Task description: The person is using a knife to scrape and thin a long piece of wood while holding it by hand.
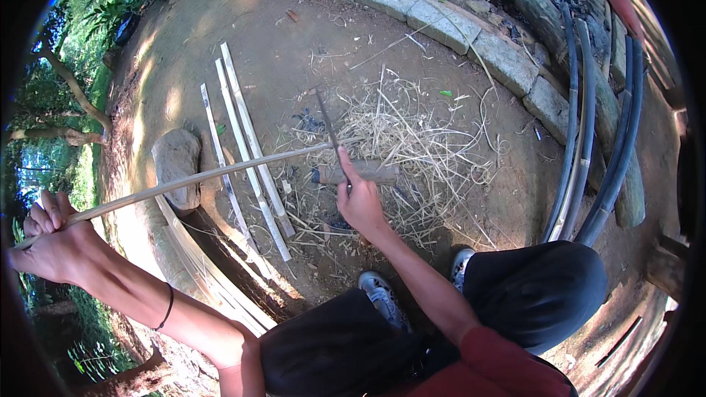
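Observation:
My left hand (65,244) is closed round one end of a long, thin bamboo strip (198,178), held out at the far left. The strip slants across to the middle, where its other end meets a knife (327,117) with a dark, narrow blade. My right hand (360,202) grips the knife, the index finger stretched toward the blade and the tip pointing away from me. Beneath it on the ground lies a short, round piece of wood (379,172). A pile of pale, curly shavings (419,140) spreads around that wood.
Several split bamboo strips (246,147) lie on the dirt left of the shavings, beside a flat stone (177,165). More strips (209,272) rest by my left knee. Dark bamboo poles (625,140) lean at the right near a log (629,191). A stone kerb (412,11) curves behind.

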Available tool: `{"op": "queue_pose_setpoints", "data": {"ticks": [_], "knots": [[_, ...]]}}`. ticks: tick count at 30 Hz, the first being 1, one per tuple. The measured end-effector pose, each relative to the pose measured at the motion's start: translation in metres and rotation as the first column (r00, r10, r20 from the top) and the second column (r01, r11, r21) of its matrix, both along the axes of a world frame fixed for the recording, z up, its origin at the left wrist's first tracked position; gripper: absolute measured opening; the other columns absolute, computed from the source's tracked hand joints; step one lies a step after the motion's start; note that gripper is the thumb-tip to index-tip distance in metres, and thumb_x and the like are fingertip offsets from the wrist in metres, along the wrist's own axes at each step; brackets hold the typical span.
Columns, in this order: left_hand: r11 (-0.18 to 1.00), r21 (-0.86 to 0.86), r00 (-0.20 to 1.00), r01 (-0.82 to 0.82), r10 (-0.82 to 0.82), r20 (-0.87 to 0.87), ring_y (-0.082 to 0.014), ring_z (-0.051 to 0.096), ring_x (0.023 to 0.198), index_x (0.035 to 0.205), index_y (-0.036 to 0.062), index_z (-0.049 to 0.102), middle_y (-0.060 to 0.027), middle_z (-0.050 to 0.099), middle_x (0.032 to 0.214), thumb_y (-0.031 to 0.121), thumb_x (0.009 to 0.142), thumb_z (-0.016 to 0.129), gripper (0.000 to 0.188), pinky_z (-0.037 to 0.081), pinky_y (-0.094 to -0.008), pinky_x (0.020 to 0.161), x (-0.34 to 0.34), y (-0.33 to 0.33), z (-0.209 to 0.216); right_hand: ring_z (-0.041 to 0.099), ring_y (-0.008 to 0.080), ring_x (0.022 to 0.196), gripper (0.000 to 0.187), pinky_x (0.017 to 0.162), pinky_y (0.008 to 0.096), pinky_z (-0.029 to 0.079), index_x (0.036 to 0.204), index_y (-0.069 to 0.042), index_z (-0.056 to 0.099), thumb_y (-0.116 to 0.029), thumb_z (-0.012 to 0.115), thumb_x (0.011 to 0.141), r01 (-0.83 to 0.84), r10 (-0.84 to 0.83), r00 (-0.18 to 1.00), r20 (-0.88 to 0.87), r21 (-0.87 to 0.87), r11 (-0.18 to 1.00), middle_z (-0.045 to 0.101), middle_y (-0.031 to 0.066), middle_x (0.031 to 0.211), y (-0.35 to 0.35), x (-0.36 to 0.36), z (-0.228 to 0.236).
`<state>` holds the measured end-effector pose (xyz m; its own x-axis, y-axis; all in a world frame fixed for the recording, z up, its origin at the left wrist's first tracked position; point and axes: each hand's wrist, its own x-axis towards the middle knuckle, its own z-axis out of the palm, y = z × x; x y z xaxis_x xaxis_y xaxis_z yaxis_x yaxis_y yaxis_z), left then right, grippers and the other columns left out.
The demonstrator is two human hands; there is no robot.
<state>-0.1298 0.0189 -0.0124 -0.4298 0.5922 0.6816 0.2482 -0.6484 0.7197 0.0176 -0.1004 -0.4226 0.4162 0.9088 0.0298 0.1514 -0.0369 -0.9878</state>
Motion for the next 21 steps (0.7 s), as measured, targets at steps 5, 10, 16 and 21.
{"op": "queue_pose_setpoints", "data": {"ticks": [5, 10, 16, 21], "knots": [[0.998, 0.031, 0.998, 0.047, -0.045, -0.052, -0.0165, 0.027, 0.047, 0.063, 0.0152, 0.024, -0.0047, 0.026, 0.053, 0.058, 0.097, 0.039, 0.057, 0.024, -0.0288, 0.047, -0.011, 0.005, 0.009, 0.055, 0.0247, 0.042, 0.068, 0.049, 0.0388, 0.047, 0.154, -0.008, 0.036, 0.005, 0.052, 0.089, -0.082, 0.084, 0.996, -0.037, 0.07, 0.994, 0.056, 0.0176, 0.055, -0.011, -0.018, 0.024], [1.0, -0.006, 1.0, -0.016, 0.016, -0.027, -0.0178, 0.028, 0.049, 0.062, 0.0141, 0.024, -0.0067, 0.028, 0.053, 0.06, 0.1, 0.031, 0.06, 0.025, -0.0305, 0.048, 0.011, -0.003, 0.007, 0.055, 0.0272, 0.043, 0.069, 0.05, 0.0404, 0.048, 0.155, -0.011, 0.034, 0.003, 0.053, 0.09, -0.004, 0.008, 0.998, 0.059, -0.06, 0.998, 0.058, 0.0176, 0.056, -0.004, 0.012, -0.032], [0.999, 0.039, 0.996, 0.019, -0.016, -0.084, -0.0202, 0.03, 0.051, 0.063, 0.0127, 0.025, -0.0071, 0.028, 0.054, 0.053, 0.099, 0.034, 0.055, 0.029, -0.0319, 0.051, -0.014, 0.013, 0.012, 0.059, 0.0255, 0.045, 0.071, 0.049, 0.0387, 0.049, 0.155, -0.009, 0.034, 0.005, 0.052, 0.088, -0.038, 0.042, 0.999, -0.032, 0.123, 0.992, 0.063, 0.0174, 0.062, -0.012, -0.012, 0.024], [0.999, 0.025, 0.999, 0.027, -0.027, -0.025, -0.0199, 0.031, 0.051, 0.067, 0.0097, 0.03, -0.0065, 0.028, 0.055, 0.054, 0.1, 0.035, 0.055, 0.032, -0.0315, 0.053, -0.01, 0.011, 0.006, 0.06, 0.0249, 0.047, 0.069, 0.05, 0.0384, 0.05, 0.154, -0.007, 0.034, 0.005, 0.052, 0.089, -0.06, 0.066, 0.997, 0.028, -0.197, 0.979, 0.062, 0.0172, 0.059, -0.017, 0.011, -0.04]]}}
